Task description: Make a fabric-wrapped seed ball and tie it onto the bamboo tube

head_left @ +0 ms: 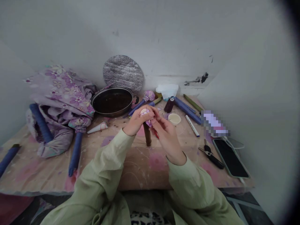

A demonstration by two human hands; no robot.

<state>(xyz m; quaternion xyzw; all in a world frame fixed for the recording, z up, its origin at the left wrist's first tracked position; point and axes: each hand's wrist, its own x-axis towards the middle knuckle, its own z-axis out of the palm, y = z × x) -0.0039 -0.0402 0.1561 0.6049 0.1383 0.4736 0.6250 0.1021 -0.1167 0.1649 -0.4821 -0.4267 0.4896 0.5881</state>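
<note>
Above the middle of the table, my left hand (137,120) is wrapped round the purple floral cloth head (144,113) of a brown wooden stick (147,136). The stick points down towards me, below the cloth. My right hand (167,132) meets it from the right, with thumb and fingers pinched at the side of the cloth head. Whether a thread or other small thing lies between those fingertips is too small to tell. A bit of red (156,134) shows by the right fingers, mostly hidden. Just beyond stands a dark thread spool (169,105).
A dark pan (112,113) and bunched floral cloth (70,90) are at back left, with a blue-wrapped stick (75,153) nearer. To the right lie a small white cup (174,118), a marker (192,126), keys (212,156) and a phone (231,157). Walls bound the back and right.
</note>
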